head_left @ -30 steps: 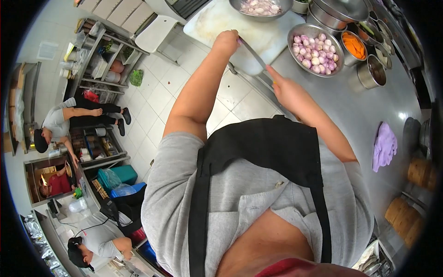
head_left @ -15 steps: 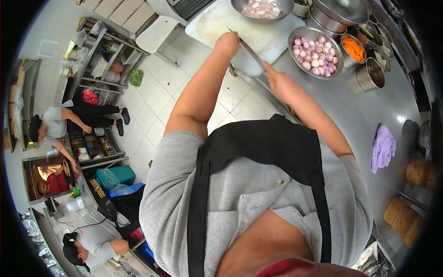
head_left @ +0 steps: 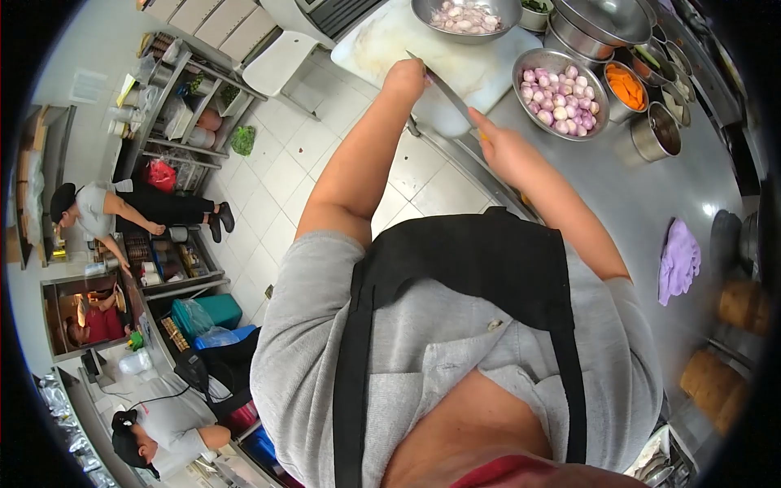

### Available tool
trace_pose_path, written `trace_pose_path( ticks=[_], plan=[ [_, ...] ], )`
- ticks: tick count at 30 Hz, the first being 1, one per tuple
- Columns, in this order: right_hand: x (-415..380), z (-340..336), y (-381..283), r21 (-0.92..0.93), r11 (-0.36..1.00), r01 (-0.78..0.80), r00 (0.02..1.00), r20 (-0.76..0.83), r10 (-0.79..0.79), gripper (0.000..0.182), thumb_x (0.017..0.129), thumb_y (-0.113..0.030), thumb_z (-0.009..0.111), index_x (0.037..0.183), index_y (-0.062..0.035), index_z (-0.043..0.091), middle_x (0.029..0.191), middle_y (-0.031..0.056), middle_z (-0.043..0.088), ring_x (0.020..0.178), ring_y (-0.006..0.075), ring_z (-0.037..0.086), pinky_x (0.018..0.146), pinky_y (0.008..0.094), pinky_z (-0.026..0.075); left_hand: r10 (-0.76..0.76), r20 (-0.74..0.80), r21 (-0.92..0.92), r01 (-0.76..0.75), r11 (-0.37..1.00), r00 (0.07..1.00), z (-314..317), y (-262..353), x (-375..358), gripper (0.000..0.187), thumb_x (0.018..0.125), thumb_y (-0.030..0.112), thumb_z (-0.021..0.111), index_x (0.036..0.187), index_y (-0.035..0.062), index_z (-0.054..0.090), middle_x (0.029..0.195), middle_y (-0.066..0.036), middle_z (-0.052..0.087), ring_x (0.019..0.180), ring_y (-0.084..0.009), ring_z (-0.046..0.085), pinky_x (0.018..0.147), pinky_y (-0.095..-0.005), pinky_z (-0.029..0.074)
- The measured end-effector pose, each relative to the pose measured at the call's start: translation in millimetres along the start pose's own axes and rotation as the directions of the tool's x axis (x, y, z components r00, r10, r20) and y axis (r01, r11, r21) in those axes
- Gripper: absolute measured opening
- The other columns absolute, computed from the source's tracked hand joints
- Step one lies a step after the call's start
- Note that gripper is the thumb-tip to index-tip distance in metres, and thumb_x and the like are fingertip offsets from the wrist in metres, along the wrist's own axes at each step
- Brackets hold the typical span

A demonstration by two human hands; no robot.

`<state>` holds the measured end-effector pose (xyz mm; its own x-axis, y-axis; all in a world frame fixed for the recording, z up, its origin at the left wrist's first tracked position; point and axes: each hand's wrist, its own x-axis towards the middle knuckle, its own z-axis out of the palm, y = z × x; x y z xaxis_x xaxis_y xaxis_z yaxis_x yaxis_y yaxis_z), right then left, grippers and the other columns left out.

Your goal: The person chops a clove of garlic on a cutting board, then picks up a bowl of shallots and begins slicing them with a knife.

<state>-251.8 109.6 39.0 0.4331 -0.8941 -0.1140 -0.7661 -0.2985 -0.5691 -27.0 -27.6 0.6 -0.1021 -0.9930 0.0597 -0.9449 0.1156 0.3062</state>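
Note:
My right hand point(head_left: 506, 154) is closed round the yellow-orange handle of a kitchen knife point(head_left: 449, 93). The blade points up and left across the near edge of a white cutting board point(head_left: 370, 45). Close to the blade's tip, my left hand point(head_left: 404, 81) is closed, its back toward me. A small purplish piece that looks like a shallot point(head_left: 426, 80) shows at its fingertips, mostly hidden. A steel bowl of purple and white shallots point(head_left: 561, 102) stands to the right of the board. At the board's far side is another steel bowl with paler peeled pieces point(head_left: 465, 16).
Orange cut pieces point(head_left: 625, 86) fill a steel container beyond the shallots, near an open steel pot point(head_left: 656, 134) and stacked bowls point(head_left: 602, 20). A purple cloth point(head_left: 678, 262) lies on the steel counter point(head_left: 602, 195). Co-workers stand at the left, near a white chair point(head_left: 281, 61).
The whole view has shifted slightly. Both hands keep nearly the same places at the knife and board. A co-worker at the left has moved an arm a little.

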Motion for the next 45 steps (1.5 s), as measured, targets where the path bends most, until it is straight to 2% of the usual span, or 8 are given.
trace_pose_path(
  ticks=[5,7,23,25,28,31,37,45],
  plan=[
    [-23.8,-4.0,-3.3,-0.042,0.996,0.074,0.997,-0.018,-0.075,0.057,0.088,-0.008,0.044,0.143,-0.0101,0.030,0.073,0.0236,0.060,0.067,0.0365,0.059,0.064,0.0455,0.046,0.056,-0.050,0.016,-0.055,0.998,0.997,12.2,-10.2,5.2,0.026,0.069,0.020,0.076,0.087,0.0039,0.066,0.086,-0.016,0.067,0.085,-0.0321,0.064,0.076,-0.0396,0.050],
    [-5.9,8.5,0.5,-0.008,0.999,-0.033,0.999,0.042,0.033,0.058,0.090,-0.011,0.047,0.144,-0.0170,0.029,0.077,0.0260,0.058,0.068,0.0374,0.058,0.067,0.0445,0.046,0.086,-0.078,0.041,-0.083,0.996,0.993,15.0,-11.2,4.9,0.027,0.068,0.020,0.076,0.086,0.0039,0.066,0.084,-0.017,0.067,0.082,-0.0316,0.064,0.073,-0.0391,0.050],
    [9.9,20.1,8.0,-0.040,0.996,0.076,0.995,-0.069,-0.078,0.058,0.089,-0.010,0.048,0.144,-0.0148,0.030,0.078,0.0255,0.059,0.070,0.0386,0.058,0.068,0.0458,0.046,0.019,-0.027,0.026,-0.018,0.999,0.999,4.8,-2.8,1.9,0.025,0.071,0.020,0.074,0.088,0.0042,0.067,0.087,-0.018,0.067,0.086,-0.0324,0.064,0.076,-0.0401,0.050],
    [10.1,12.6,3.3,0.036,0.999,-0.013,1.000,0.005,0.013,0.058,0.089,-0.009,0.048,0.144,-0.0132,0.030,0.080,0.0258,0.060,0.071,0.0388,0.059,0.068,0.0460,0.046,-0.010,0.005,0.025,0.009,1.000,1.000,2.7,-4.0,1.3,0.023,0.072,0.020,0.074,0.088,0.0040,0.067,0.088,-0.018,0.067,0.088,-0.0322,0.063,0.078,-0.0407,0.050],
    [-19.3,4.0,0.4,0.031,0.998,0.062,0.997,-0.057,-0.060,0.057,0.089,-0.010,0.048,0.144,-0.0131,0.030,0.079,0.0263,0.060,0.071,0.0389,0.059,0.069,0.0458,0.046,0.049,-0.022,-0.003,-0.049,0.999,0.999,10.2,-8.5,2.9,0.022,0.072,0.020,0.073,0.086,0.0036,0.067,0.088,-0.018,0.067,0.088,-0.0322,0.064,0.077,-0.0407,0.050],
    [-31.6,-9.0,-10.0,0.004,1.000,0.005,1.000,0.020,-0.005,0.057,0.090,-0.010,0.047,0.144,-0.0142,0.030,0.079,0.0266,0.060,0.071,0.0388,0.059,0.069,0.0454,0.046,0.021,0.021,-0.020,-0.020,1.000,1.000,6.4,-10.1,4.8,0.023,0.072,0.021,0.074,0.085,0.0033,0.068,0.088,-0.017,0.067,0.088,-0.0326,0.064,0.077,-0.0409,0.050],
    [9.4,12.2,-3.0,0.025,0.999,-0.030,0.999,0.016,0.030,0.058,0.090,-0.009,0.047,0.144,-0.0166,0.029,0.075,0.0254,0.058,0.071,0.0385,0.059,0.068,0.0458,0.045,0.014,0.015,0.002,-0.014,1.000,1.000,3.2,-8.4,5.7,0.021,0.071,0.019,0.073,0.086,0.0037,0.068,0.087,-0.017,0.067,0.086,-0.0321,0.064,0.076,-0.0405,0.051],
    [-39.5,-3.6,-7.9,0.082,0.996,0.040,0.999,-0.040,-0.037,0.059,0.089,-0.009,0.047,0.145,-0.0172,0.028,0.076,0.0254,0.058,0.069,0.0377,0.059,0.067,0.0449,0.045,0.020,0.022,-0.038,-0.019,0.999,1.000,2.9,-8.9,3.1,0.021,0.073,0.020,0.071,0.086,0.0036,0.069,0.084,-0.018,0.067,0.084,-0.0321,0.065,0.076,-0.0396,0.051]
  ],
)
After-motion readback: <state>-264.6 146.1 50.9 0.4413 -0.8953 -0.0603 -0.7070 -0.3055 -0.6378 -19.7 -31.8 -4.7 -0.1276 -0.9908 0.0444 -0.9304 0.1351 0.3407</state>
